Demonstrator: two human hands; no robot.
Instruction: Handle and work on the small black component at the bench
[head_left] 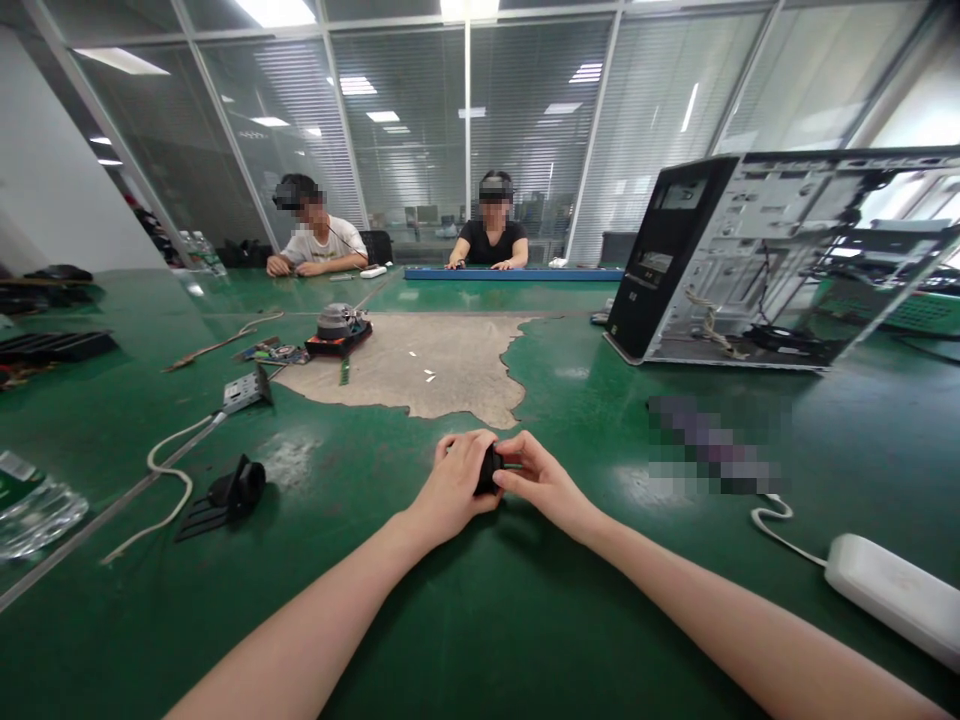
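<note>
Green table point(465, 640): runs from near edge to far side, parts scattered over it.
Co-workers: two at far side, one far left point(330, 242), one far centre point(495, 240).
PC case point(739, 245): far right, side open, insides showing.
Tan patch point(465, 350): centre, just beyond the hands, ragged edge.
White block point(892, 590): near right, cord running to a blurred item.
Left hand point(459, 482): fingers curled over the black part, near centre, holding it.
Right hand point(544, 485): thumb and forefinger slightly apart, tips at the part's right edge; can't tell if they grip.
Black bracket point(229, 495): left of the hands, well apart.
Black part point(489, 470): between both hands, mostly hidden. Step looks like two-handed fingering of it; next move probably calls for a steady left hold and precise right fingertips.
</note>
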